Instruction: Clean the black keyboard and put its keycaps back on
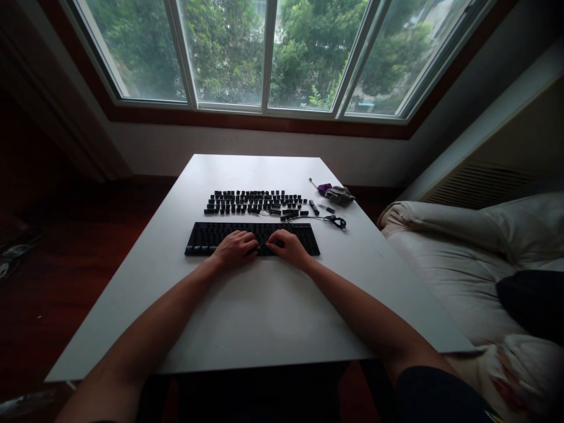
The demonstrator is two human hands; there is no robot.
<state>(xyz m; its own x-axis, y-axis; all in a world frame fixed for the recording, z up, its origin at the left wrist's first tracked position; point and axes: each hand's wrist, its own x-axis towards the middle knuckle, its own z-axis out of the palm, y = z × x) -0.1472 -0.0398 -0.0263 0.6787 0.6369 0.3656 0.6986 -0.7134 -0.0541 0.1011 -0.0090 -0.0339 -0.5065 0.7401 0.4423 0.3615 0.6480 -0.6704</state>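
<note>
A black keyboard [205, 234] lies on the white table in front of me, with its cable running off the back edge. A few larger keycaps seem to sit along its lower left edge. My left hand [235, 245] rests over the keyboard's lower middle, fingers loosely spread and bent over it. Close beside it, my right hand [287, 244] is over the keyboard right of the middle. Its thumb and fingertips are pinched together; whatever is between them is too small to make out. Behind the keyboard, many loose black keycaps [240, 200] stand in rows.
To the right of the keycaps lie a coiled black cable [336, 221], a small dark tool [314, 207], a thin brush-like stick [312, 183] and a purple and grey cloth [339, 194]. A pale sofa [449, 258] flanks the white table [273, 311] on the right.
</note>
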